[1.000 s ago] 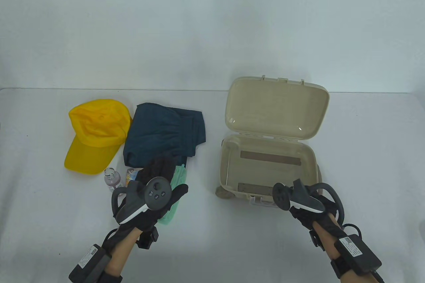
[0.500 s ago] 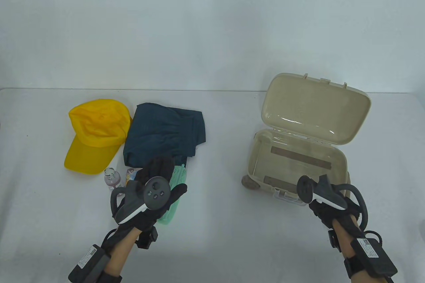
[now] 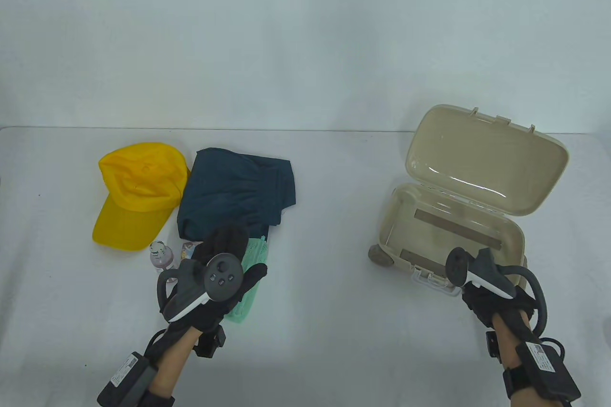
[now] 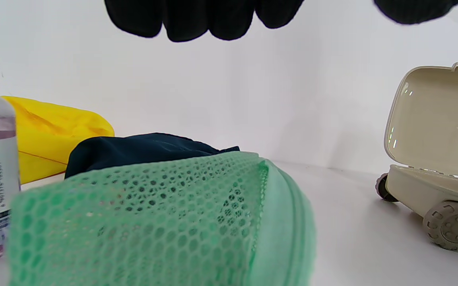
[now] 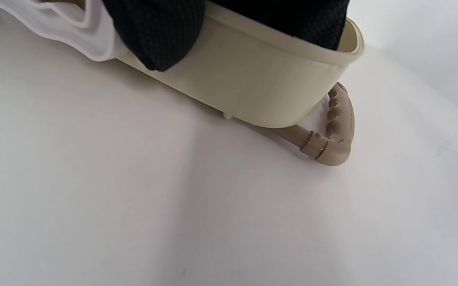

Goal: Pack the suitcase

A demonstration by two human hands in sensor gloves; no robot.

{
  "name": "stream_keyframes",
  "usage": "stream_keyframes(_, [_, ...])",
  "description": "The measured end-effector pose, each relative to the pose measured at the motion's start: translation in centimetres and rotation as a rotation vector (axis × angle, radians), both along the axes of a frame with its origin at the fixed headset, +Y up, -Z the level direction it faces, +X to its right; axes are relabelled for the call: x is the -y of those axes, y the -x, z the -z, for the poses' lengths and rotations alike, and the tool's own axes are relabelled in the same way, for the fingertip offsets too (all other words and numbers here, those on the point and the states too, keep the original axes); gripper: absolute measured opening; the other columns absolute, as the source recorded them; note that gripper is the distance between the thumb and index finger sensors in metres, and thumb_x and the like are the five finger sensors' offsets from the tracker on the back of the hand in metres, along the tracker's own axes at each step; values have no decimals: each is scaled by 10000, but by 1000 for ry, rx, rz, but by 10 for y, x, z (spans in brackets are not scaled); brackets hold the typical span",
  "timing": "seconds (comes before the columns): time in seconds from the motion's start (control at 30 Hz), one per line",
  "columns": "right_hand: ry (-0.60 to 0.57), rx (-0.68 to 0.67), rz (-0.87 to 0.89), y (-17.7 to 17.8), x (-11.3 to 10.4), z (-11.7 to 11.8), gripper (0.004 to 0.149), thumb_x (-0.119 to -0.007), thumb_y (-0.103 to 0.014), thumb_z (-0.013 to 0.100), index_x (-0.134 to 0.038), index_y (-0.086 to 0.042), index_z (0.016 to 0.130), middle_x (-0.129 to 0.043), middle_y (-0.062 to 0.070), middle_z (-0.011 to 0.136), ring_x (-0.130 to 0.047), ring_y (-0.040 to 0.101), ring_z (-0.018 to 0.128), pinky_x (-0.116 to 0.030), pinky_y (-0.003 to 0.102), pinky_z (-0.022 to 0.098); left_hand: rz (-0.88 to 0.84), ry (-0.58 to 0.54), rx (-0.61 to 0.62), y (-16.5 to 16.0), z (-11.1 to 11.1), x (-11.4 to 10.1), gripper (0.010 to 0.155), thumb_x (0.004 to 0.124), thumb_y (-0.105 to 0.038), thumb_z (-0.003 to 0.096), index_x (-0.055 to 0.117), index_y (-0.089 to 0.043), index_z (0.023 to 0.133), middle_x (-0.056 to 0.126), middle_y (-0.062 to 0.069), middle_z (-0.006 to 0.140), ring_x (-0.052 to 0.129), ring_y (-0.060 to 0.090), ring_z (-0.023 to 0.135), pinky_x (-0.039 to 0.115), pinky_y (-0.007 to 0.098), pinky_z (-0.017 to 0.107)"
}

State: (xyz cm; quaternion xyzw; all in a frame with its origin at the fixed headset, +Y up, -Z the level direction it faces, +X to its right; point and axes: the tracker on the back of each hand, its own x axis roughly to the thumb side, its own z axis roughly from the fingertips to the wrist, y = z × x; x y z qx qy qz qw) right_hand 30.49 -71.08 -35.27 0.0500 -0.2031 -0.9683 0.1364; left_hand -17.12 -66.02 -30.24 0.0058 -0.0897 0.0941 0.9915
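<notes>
One suitcase (image 3: 453, 230), cap (image 3: 136, 187), bottle (image 3: 161, 256), mesh pouch (image 3: 248, 283).

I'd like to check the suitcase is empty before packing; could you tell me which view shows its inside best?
The table view: it looks down into the open suitcase, showing a bare floor. The left wrist view sees only its side, lid and wheels from table level. The right wrist view shows just an outer wall and the handle, with the right hand gripping the rim.
</notes>
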Motion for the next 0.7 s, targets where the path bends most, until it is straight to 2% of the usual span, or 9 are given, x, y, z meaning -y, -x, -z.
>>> stream_keyframes(0.13, [42, -18, -32, 5, -3, -3, 483, -801, -336, 495, -673, -335, 961, -857, -81, 931, -910, 175, 831, -765, 422, 709, -5, 1, -3, 1, 0, 0, 833, 566, -659, 523, 309, -220, 1183, 363, 132, 1258, 440, 412, 1157, 478, 565, 816])
stream_keyframes(0.17, [113, -34, -32, 9, -7, -5, 576, -793, -317, 510, -567, -297, 1040, -767, -40, 1027, -844, 219, 918, -718, 458, 735, -11, -1, -3, 1, 0, -1, 833, 566, -659, 523, 310, -221, 1183, 365, 130, 1258, 442, 411, 1156, 479, 564, 816])
stream_keyframes(0.23, [110, -56, -18, 16, -16, -7, 648, -791, -320, 514, -483, -261, 1082, -681, 0, 1091, -776, 273, 980, -668, 495, 753, -18, -3, -4, 3, 0, -2, 834, 565, -659, 523, 311, -219, 1184, 363, 133, 1258, 440, 411, 1157, 479, 561, 817])
stream_keyframes(0.33, [1, -111, 32, 34, -41, -10, 664, -764, -377, 519, -461, -250, 1096, -647, 22, 1118, -740, 308, 1010, -636, 520, 762, -31, -8, -9, 4, 0, -4, 832, 565, -659, 524, 309, -221, 1183, 363, 130, 1258, 441, 411, 1156, 478, 559, 818])
stream_keyframes(0.4, [-81, -154, 118, 51, -58, -13, 669, -743, -406, 525, -447, -244, 1104, -627, 32, 1131, -722, 323, 1022, -616, 535, 767, -37, -15, -14, 6, 0, -6, 832, 565, -659, 524, 309, -222, 1183, 365, 129, 1258, 441, 410, 1157, 479, 558, 818])
stream_keyframes(0.5, [-231, -210, 295, 78, -80, -22, 696, -664, -510, 531, -419, -227, 1118, -612, 41, 1143, -717, 334, 1025, -604, 540, 767, -52, -23, -28, 10, 0, -9, 830, 566, -659, 523, 308, -224, 1182, 364, 130, 1258, 445, 411, 1155, 480, 558, 817])
stream_keyframes(0.6, [-322, -263, 526, 102, -87, -34, 731, -602, -573, 531, -381, -218, 1132, -577, 52, 1165, -682, 357, 1050, -583, 548, 772, -67, -22, -40, 14, 1, -10, 832, 566, -660, 524, 312, -220, 1184, 367, 130, 1258, 453, 410, 1154, 484, 558, 816])
stream_keyframes(0.7, [-379, -284, 680, 120, -81, -43, 763, -561, -612, 526, -359, -207, 1140, -544, 65, 1186, -650, 385, 1066, -566, 561, 772, -82, -5, -41, 13, 2, -9, 832, 574, -657, 525, 321, -216, 1184, 378, 131, 1256, 464, 411, 1151, 493, 556, 814])
